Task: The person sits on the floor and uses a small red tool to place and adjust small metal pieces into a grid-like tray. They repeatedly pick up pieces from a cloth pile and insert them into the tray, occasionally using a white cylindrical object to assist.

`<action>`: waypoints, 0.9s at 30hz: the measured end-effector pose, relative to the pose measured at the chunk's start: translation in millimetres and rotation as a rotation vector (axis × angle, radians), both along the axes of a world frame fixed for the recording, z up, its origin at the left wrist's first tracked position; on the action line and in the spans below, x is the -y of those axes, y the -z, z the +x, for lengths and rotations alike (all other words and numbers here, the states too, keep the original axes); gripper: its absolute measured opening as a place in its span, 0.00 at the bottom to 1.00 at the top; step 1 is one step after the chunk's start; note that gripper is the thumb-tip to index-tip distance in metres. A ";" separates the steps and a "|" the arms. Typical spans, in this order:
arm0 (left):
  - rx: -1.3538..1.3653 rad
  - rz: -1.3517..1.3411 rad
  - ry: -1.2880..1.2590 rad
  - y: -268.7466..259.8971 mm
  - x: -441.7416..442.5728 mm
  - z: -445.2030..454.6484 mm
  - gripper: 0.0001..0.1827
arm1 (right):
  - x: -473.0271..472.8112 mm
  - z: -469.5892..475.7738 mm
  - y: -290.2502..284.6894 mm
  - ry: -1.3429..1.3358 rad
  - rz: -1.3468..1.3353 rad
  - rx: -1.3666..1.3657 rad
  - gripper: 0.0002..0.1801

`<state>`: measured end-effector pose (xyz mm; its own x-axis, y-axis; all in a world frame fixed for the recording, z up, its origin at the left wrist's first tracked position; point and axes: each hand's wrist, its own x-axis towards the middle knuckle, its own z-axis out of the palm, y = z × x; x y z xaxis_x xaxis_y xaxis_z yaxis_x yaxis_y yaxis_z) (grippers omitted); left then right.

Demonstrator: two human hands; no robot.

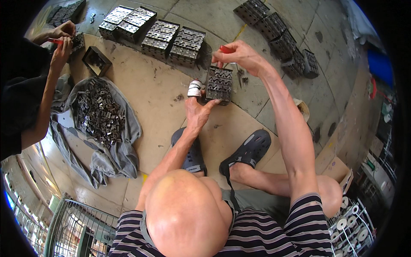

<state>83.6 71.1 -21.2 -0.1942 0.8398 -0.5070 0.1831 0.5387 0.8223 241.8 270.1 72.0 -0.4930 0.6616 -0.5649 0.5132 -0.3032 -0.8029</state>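
A dark metal block (219,84) with rows of zigzag-edged metal pieces on top stands on the floor before me. My left hand (197,110) grips its near left corner, thumb along the near edge. White wrapping (194,89) covers part of that hand's fingers. Above the block's far end, my right hand (242,57) holds a red-handled tool (227,49). Its thin shaft points down at the block's top; the exact contact of the tip is too small to tell. Small loose metal parts (245,80) lie just right of the block.
Similar blocks stand in rows at the far left (160,38) and far right (279,35). Small metal clips (99,112) are heaped on a grey cloth (128,157). A co-worker's hands (62,41) hold a red tool near an open black box (97,61). Cardboard (154,106) covers the floor.
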 end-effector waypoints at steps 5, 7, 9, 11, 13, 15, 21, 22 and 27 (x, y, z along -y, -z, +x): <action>0.017 0.025 -0.016 4.6 0.2 2.6 0.30 | 29.1 -6.5 6.6 0.318 0.062 -0.213 0.15; 0.006 0.013 0.015 10.4 1.9 3.6 0.29 | 36.0 -13.6 7.9 0.407 0.106 -0.226 0.14; 0.025 0.034 -0.012 16.1 5.4 4.8 0.29 | 38.5 -21.8 10.8 0.521 0.151 -0.267 0.12; 0.039 0.053 -0.044 20.4 8.0 5.8 0.29 | 39.3 -26.6 13.3 0.655 0.102 -0.294 0.11; 0.039 0.070 -0.062 22.0 8.9 7.2 0.30 | 41.4 -30.1 15.1 0.736 0.109 -0.314 0.10; 0.022 0.083 -0.071 19.7 10.2 10.0 0.30 | 44.7 -32.9 15.4 0.834 0.111 -0.308 0.08; -0.003 0.101 -0.071 12.4 8.3 9.1 0.32 | 45.9 -36.1 9.1 0.928 0.013 -0.413 0.09; -0.009 0.095 -0.049 13.4 7.7 7.3 0.32 | 42.1 -31.0 6.2 0.826 -0.039 -0.416 0.09; 0.116 0.037 -0.047 20.1 6.8 5.3 0.33 | 10.4 -3.7 -13.9 0.523 -0.172 -0.590 0.13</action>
<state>88.9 64.3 -41.3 -0.1756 0.8497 -0.4972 0.0613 0.5135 0.8559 238.1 259.7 85.9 -0.3924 0.8168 -0.4230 -0.2229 -0.5306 -0.8178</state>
